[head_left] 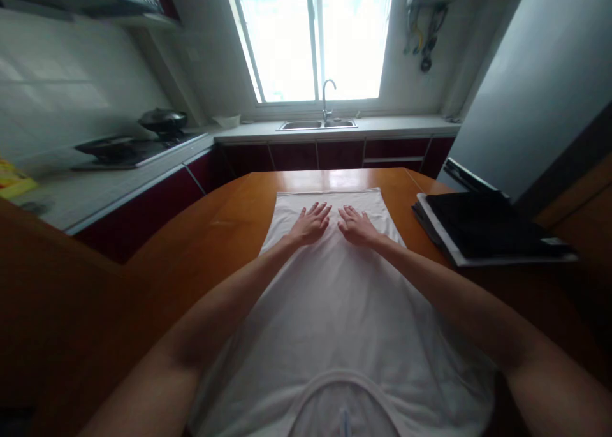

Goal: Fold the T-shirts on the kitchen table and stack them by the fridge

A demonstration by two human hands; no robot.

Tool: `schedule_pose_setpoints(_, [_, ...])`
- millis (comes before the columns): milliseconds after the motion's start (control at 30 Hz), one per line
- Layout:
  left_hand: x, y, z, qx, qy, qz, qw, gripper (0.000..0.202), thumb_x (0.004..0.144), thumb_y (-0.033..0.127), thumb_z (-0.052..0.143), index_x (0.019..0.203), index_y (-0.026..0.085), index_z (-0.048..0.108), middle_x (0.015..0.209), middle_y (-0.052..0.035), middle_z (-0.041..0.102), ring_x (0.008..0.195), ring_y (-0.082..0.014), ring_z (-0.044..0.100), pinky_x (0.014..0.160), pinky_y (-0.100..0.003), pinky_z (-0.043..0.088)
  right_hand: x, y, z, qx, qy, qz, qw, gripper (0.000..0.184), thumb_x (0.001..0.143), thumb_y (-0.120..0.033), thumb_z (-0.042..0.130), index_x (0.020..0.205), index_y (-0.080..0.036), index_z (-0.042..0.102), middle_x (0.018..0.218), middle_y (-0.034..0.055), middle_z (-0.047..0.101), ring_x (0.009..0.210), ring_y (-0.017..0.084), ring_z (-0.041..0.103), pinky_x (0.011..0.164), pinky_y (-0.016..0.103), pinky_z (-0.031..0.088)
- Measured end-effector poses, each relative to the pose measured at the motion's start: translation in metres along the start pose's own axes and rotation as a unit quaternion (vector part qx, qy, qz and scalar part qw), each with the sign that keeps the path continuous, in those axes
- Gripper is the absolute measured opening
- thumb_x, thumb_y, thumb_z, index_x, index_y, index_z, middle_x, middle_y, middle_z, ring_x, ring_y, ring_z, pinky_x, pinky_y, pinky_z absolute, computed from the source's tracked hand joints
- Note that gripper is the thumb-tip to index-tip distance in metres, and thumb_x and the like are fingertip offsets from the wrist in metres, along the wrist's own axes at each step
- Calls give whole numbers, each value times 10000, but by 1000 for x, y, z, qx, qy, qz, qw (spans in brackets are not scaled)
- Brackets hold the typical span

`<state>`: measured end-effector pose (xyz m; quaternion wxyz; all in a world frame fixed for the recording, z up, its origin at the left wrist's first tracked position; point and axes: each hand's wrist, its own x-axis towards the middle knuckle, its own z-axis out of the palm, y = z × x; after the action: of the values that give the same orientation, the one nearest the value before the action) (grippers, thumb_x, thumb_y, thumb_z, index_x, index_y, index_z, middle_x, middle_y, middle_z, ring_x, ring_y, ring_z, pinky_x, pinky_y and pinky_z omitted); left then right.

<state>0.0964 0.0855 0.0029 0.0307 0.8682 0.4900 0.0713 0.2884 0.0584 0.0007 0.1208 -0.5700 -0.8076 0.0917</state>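
Collar (pixel 342 376) nearest, a white shirt (pixel 342 303) lies flat on the worktop (pixel 227 229), its long axis running away to a far hem (pixel 327 192), left hand (pixel 310 226) and right hand (pixel 357 228) resting about equally near it, fingers (pixel 313 210) extended, gripping nothing.

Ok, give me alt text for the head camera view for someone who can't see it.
A person's left hand and right hand lie palm-down on a white fabric shirt spread on a brown wooden table. A flat black-and-white stack, apparently folded cloth, lies at right; beyond are a double-basin metal sink and a bright window.
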Motion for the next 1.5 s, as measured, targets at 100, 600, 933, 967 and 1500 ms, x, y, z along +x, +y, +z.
schedule_pose_setpoints(100, [10, 3, 6, 7, 2, -4, 1000, 562, 1057, 398, 217, 1585, 219, 289, 1659, -84, 241, 1541, -281, 157, 1207, -595, 175, 7, 0, 3, -19, 25, 10, 999, 596, 1023, -343, 269, 1571, -112, 292, 1660, 152, 206, 1536, 269, 169, 1202, 594, 166])
schedule_pose_setpoints(600, [21, -100, -9, 17, -28, -218, 975, 647, 1020, 581, 212, 1572, 266, 335, 1668, -110, 204, 1532, -343, 166, 1182, -664, 132, 51, 102, -15, -64, 6, 147, 987, 662, 1015, -444, 252, 1577, -94, 285, 1666, 134, 196, 1538, 283, 150, 1226, 599, 87])
schedule_pose_setpoints(933, [46, -78, -8, 12, -39, -169, 985, 677, 1010, 625, 209, 1594, 289, 276, 1679, -100, 163, 1535, -362, 132, 1186, -627, 149, 64, 92, -12, -42, -1, 126, 991, 663, 1012, -452, 274, 1570, -93, 297, 1662, 150, 199, 1535, 287, 159, 1209, 625, 83])
schedule_pose_setpoints(967, [46, -77, -9, 7, -35, -173, 984, 679, 1012, 623, 213, 1593, 280, 282, 1677, -108, 166, 1535, -364, 133, 1188, -621, 151, 63, 90, -14, -39, 9, 125, 991, 657, 1013, -445, 278, 1566, -91, 304, 1660, 153, 203, 1535, 287, 164, 1208, 625, 87])
schedule_pose_setpoints(1500, [-246, 61, -45, -5, -25, 30, 999, 558, 1043, 505, 359, 1565, 308, 350, 1646, -41, 278, 1534, -289, 191, 1224, -548, 218, -256, -30, -30, 38, 30, -105, 993, 573, 1008, -258, 356, 1574, -174, 327, 1640, 110, 280, 1529, 224, 209, 1222, 508, 251])
